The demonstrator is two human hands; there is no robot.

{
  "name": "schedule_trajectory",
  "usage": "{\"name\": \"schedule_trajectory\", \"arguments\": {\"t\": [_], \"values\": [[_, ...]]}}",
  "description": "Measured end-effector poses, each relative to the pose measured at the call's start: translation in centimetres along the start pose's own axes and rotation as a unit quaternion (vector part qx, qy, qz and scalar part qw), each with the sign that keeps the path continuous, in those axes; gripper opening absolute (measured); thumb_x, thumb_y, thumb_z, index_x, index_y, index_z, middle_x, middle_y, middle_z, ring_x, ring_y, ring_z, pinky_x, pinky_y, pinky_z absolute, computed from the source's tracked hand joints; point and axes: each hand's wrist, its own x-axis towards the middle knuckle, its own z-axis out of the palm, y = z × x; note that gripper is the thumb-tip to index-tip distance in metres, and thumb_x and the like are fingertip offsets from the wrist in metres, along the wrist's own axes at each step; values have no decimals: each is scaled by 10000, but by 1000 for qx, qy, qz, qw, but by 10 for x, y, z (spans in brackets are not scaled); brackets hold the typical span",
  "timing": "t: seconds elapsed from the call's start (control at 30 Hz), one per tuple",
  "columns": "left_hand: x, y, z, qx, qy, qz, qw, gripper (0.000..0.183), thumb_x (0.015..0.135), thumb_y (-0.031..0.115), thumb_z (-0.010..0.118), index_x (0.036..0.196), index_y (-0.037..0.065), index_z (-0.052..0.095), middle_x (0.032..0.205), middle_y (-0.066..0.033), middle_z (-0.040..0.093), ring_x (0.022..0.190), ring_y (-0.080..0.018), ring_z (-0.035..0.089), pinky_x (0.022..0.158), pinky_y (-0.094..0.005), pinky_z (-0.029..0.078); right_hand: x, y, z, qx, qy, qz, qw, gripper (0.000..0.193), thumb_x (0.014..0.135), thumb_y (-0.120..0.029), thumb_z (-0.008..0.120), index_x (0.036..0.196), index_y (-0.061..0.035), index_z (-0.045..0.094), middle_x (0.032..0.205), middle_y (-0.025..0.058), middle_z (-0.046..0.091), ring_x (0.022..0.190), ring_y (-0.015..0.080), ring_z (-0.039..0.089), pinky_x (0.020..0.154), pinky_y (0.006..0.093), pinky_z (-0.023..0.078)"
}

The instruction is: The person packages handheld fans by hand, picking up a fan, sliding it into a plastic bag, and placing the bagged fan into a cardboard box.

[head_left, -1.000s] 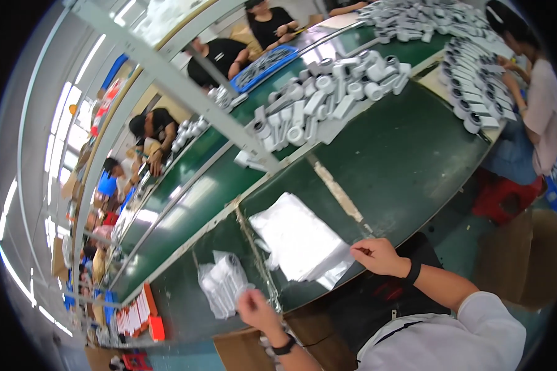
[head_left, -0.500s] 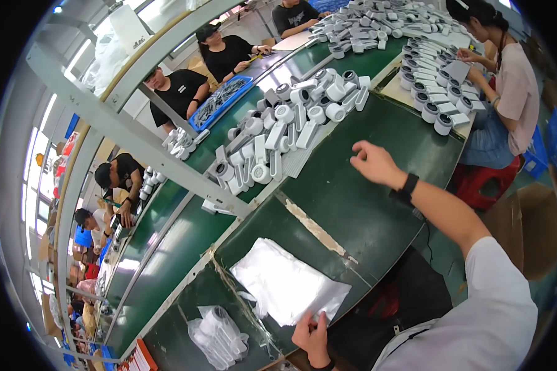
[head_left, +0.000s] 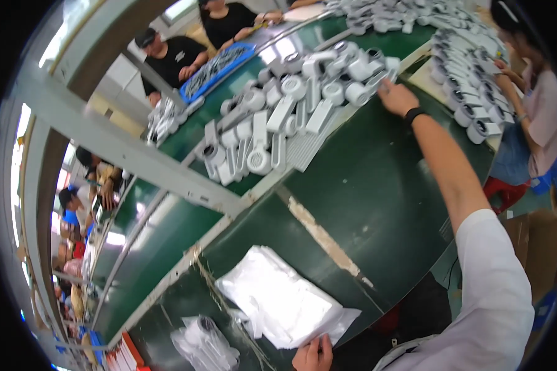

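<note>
At the right end of a heap of white and grey round-headed devices with handles [head_left: 281, 114], my right hand [head_left: 397, 99] has its fingers bent over the handle end of one device [head_left: 377, 81]. That grip is slightly blurred. Low in the picture, my left hand [head_left: 314, 356] pinches the near edge of a stack of clear plastic bags [head_left: 278, 297], which lies flat on the green bench. Left of the stack rests a bagged device [head_left: 204, 343] in clear plastic.
A slanting metal post [head_left: 136, 145] stands left of the heap. Rows of devices [head_left: 470, 86] lie before a seated person [head_left: 541, 111] at the right. Across the line, people work near a blue tray [head_left: 216, 71] of small grey parts. A cardboard box [head_left: 535, 247] stands at right.
My right hand has moved forward, from over the bare bench to the heap's right end. My left hand stays at the bags' edge. The whole view has shifted slightly.
</note>
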Motion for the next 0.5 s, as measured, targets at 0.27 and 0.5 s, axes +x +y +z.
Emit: {"name": "schedule_trajectory", "arguments": {"t": [0.27,0.5], "values": [[13,1,-1,-76,79,41,993,223,685,56,817,835,47,652,601,-68,561,462,-226,517,432,-310,400,9,35,3,23,155,9,988,354,877,-287,535,1157,-77,485,946,244,660,875,398,655,761,495,512],[9,1,-5,-125,98,81,984,329,630,107,874,872,28,665,710,-103,620,564,-254,586,503,-316,461,-79,-2,-51,539,97,132,826,447,862,-127,639,1198,51,405,1017,180,607,717,199,669,582,270,547]]}}
